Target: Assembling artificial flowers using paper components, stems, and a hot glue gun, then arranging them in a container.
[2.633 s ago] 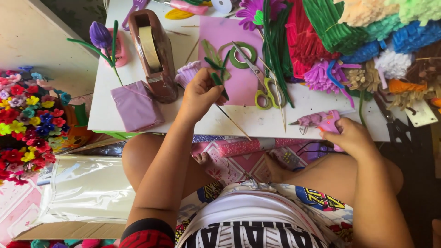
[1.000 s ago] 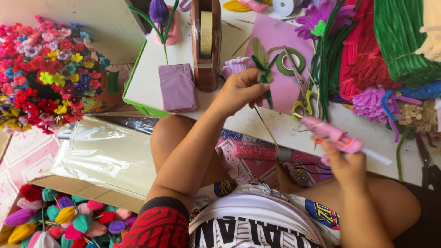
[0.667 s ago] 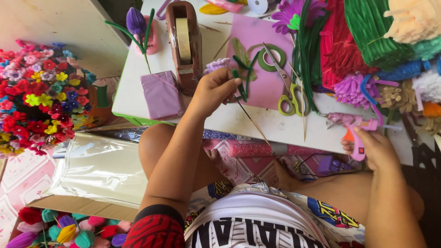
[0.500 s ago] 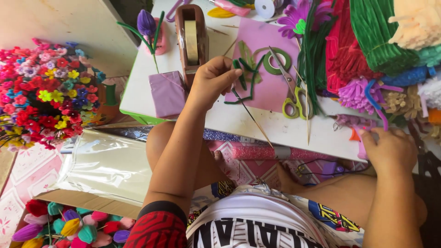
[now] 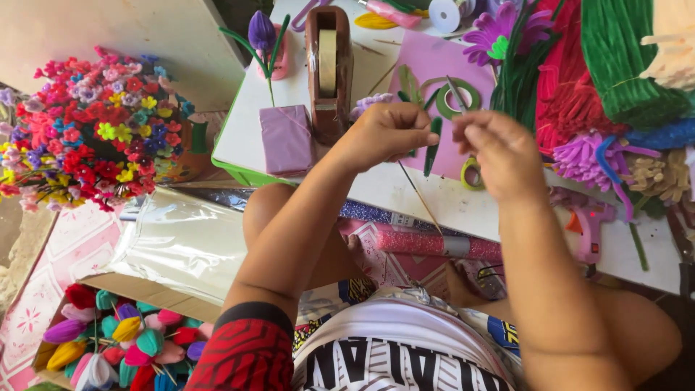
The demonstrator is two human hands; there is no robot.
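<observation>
My left hand (image 5: 384, 134) is closed on a thin wooden stick (image 5: 421, 199) that carries green pipe-cleaner leaves (image 5: 431, 145), held over the small white table (image 5: 405, 192). My right hand (image 5: 499, 152) has come up beside it, fingers pinched close to the leaves; whether it grips anything I cannot tell. A pink glue gun (image 5: 590, 221) lies on the table to the right, away from both hands. Scissors with green handles (image 5: 455, 98) rest on a pink sheet (image 5: 434, 69) behind my hands.
A brown tape dispenser (image 5: 327, 69), a purple block (image 5: 286, 137) and a purple tulip (image 5: 262, 36) stand at the table's left. Heaps of pipe cleaners (image 5: 615, 58) fill the right. A flower bouquet (image 5: 94, 130), plastic wrap (image 5: 174, 242) and a box of tulips (image 5: 116, 340) lie on the floor.
My right hand has left the glue gun lying on the table and moved up left to meet my left hand at the stick. The left hand stays closed on the stick.
</observation>
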